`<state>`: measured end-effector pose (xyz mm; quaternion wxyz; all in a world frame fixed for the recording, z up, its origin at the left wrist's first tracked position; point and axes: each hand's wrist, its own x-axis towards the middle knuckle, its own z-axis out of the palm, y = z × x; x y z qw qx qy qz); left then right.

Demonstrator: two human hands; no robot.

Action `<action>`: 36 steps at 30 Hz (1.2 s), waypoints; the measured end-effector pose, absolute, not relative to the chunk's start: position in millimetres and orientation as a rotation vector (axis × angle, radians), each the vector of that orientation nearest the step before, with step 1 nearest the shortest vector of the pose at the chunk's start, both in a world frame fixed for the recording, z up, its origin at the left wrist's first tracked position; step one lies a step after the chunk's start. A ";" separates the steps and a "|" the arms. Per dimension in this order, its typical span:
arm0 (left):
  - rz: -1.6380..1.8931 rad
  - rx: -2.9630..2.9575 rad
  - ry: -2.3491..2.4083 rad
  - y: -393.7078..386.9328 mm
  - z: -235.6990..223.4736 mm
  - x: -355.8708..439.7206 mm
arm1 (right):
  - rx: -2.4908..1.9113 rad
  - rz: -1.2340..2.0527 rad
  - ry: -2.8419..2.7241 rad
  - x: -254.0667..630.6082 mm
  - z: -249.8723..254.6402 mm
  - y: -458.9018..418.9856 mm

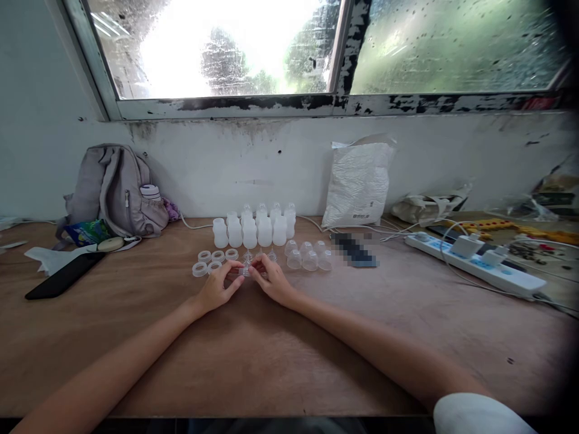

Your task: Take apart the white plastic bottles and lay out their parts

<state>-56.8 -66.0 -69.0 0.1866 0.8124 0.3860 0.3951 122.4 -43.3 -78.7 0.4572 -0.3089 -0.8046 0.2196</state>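
Note:
My left hand (217, 288) and my right hand (274, 283) meet from either side at a clear baby bottle nipple (245, 271) low over the table. The left thumb and fingers curve round its left side, and the right fingertips pinch at its right, partly hiding it. More clear nipples (272, 255) stand just behind my fingers. To the left lie several translucent screw rings (199, 269), a few partly covered by my left hand. Several clear dome caps (310, 260) stand in rows to the right. Behind are rows of white baby bottles (249, 232).
A grey backpack (118, 187) and a black flat case (66, 276) are on the left. Against the wall leans a white plastic bag (359, 184). A blurred-out phone-like object (355, 250) and a white power strip (474, 265) with cables lie on the right of the wooden table (289, 355).

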 end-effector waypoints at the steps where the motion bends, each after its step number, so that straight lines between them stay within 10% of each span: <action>1: 1.111 2.281 1.094 -65.4 -69.1 -56.8 | -0.761 0.573 -1.964 122.1 -80.0 -41.9; 36: 1.036 2.069 1.061 -47.9 -78.0 -60.9 | -0.835 0.516 -2.124 118.8 -88.5 -30.7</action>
